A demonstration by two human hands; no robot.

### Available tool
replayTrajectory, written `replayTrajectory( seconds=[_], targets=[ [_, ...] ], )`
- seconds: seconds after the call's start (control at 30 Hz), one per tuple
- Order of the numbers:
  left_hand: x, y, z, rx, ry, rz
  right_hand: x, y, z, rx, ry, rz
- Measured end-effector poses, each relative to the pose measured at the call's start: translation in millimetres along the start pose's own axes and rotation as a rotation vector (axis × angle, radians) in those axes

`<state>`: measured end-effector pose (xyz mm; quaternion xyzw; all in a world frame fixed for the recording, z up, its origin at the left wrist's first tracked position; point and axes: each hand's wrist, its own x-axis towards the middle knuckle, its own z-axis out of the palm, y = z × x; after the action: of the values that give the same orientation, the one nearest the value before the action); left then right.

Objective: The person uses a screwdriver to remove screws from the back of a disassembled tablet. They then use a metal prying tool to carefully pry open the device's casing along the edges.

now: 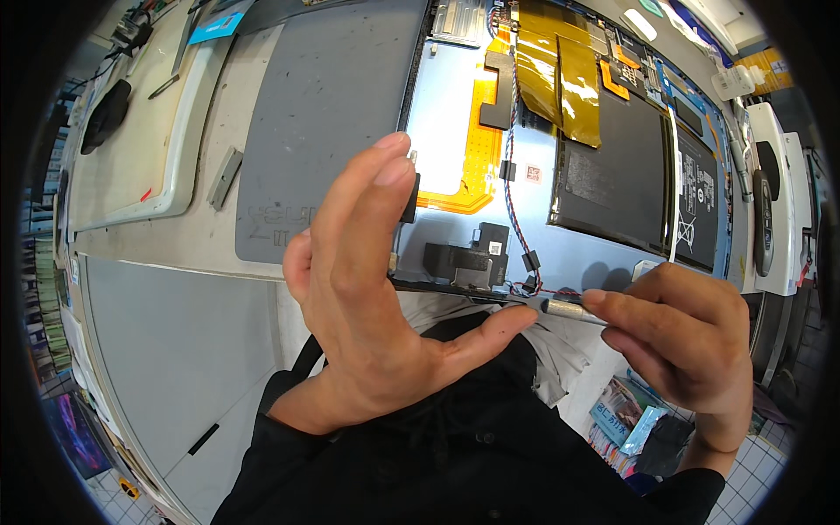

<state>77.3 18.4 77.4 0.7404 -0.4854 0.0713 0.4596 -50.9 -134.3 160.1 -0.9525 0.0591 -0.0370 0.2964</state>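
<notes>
An opened tablet (542, 210) lies at the bench's front edge, its blue-silver inner plate, dark battery (612, 188), amber film (577, 92) and twisted thin wires (510, 149) exposed. My left hand (367, 280) spans the near left corner: fingertips rest along the left edge, and the thumb reaches the near edge. In my right hand (687, 328) a slim silver-handled tool (569, 311) is pinched between thumb and fingers. The tool points left along the near edge, with its thin tip close to my left thumb. Whether the tip touches the tablet is unclear.
A grey mat (328, 114) lies left of the tablet. Beyond it are a small metal block (226, 178), a white-rimmed tray (188, 166) and a black object (107, 115). A white bottle (733, 83) stands far right. Packets (621, 411) sit below, right of my lap.
</notes>
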Motion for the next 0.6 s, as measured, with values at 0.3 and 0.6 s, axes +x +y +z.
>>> replayTrajectory(
  seconds=[0.3, 0.6],
  targets=[
    [-0.8, 0.0, -0.5, 0.002, -0.002, -0.008, 1.5, -3.3, -1.6, -0.039, -0.019, 0.004],
    [-0.3, -1.2, -1.5, 0.004, -0.011, -0.002, 2.3, -3.5, -0.1, -0.016, -0.017, 0.013]
  ],
)
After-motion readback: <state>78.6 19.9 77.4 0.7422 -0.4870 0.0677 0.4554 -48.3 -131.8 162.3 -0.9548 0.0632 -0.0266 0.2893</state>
